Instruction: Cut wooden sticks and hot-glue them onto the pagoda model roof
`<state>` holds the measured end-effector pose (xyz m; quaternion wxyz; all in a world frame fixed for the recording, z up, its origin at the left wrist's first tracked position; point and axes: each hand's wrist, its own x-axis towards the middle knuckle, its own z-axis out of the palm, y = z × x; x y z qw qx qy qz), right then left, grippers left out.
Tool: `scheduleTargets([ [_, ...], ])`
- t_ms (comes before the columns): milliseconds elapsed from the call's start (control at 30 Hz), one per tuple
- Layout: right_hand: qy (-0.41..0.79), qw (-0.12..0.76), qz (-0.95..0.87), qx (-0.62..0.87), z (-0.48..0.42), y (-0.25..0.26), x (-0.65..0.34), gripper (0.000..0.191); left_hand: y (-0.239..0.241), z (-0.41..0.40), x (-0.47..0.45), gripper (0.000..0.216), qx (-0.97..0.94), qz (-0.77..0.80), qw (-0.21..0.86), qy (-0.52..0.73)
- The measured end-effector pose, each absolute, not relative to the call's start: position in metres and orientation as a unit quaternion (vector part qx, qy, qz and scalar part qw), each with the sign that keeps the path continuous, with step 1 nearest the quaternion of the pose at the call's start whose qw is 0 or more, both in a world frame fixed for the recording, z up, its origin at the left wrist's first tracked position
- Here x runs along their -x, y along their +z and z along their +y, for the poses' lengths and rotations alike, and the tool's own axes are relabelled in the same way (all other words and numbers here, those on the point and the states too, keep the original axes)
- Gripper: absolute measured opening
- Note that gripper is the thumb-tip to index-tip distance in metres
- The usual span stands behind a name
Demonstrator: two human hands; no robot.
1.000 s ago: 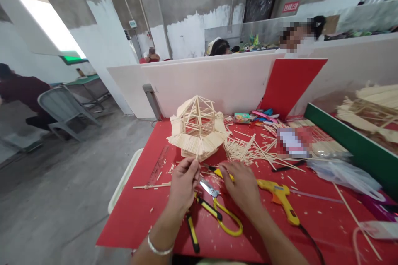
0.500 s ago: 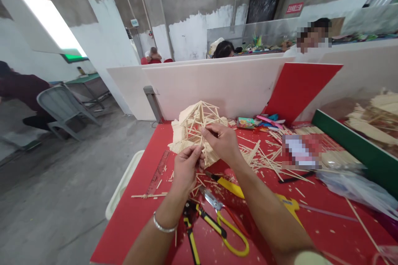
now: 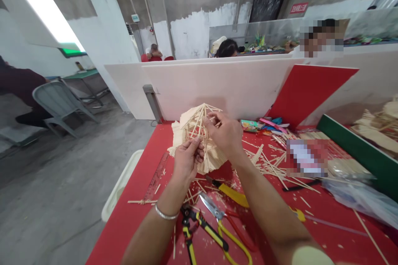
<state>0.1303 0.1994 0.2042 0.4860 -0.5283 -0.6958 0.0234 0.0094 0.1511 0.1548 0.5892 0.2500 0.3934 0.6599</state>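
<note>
A roof-shaped model built of thin pale wooden sticks rests near the back of the red table. Its open stick frame rises to a peak, with closely laid sticks around the sides. At the front of this frame, my left hand is closed in a pinch on a thin stick. Higher up, my right hand pinches at the stick frame below the peak, covering the model's right side. My fingers partly hide how the stick meets the frame.
Nearer me lie scissors, black-and-yellow pliers and a yellow-handled knife. A clear ruler is at left. Loose sticks and a plastic bag lie right. White boards stand behind; people sit beyond.
My right hand has moved up along the frame toward the peak. My left hand has shifted slightly up, still pinching. The view has tilted a little.
</note>
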Motion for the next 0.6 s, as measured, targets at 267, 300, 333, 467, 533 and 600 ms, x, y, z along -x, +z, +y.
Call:
scheduleTargets([
  [267,0.104,0.487,-0.697,0.516,0.206,0.211,-0.129,0.022,0.159,0.156,-0.009,0.038,-0.251,0.395,0.588,0.66],
  [300,0.116,0.491,-0.698,0.508,0.208,0.211,-0.128,0.021,0.158,0.156,-0.009,0.037,-0.251,0.394,0.589,0.659],
  [333,0.127,0.495,-0.698,0.501,0.21,0.212,-0.128,0.02,0.158,0.157,-0.009,0.037,-0.25,0.394,0.59,0.659],
  [467,0.155,0.506,-0.702,0.477,0.217,0.21,-0.128,0.019,0.158,0.159,-0.009,0.035,-0.248,0.39,0.597,0.656],
  [533,0.159,0.506,-0.705,0.471,0.22,0.21,-0.128,0.02,0.157,0.16,-0.008,0.034,-0.246,0.388,0.599,0.655],
  [600,0.164,0.504,-0.703,0.474,0.222,0.209,-0.129,0.02,0.157,0.161,-0.007,0.033,-0.242,0.383,0.603,0.656],
])
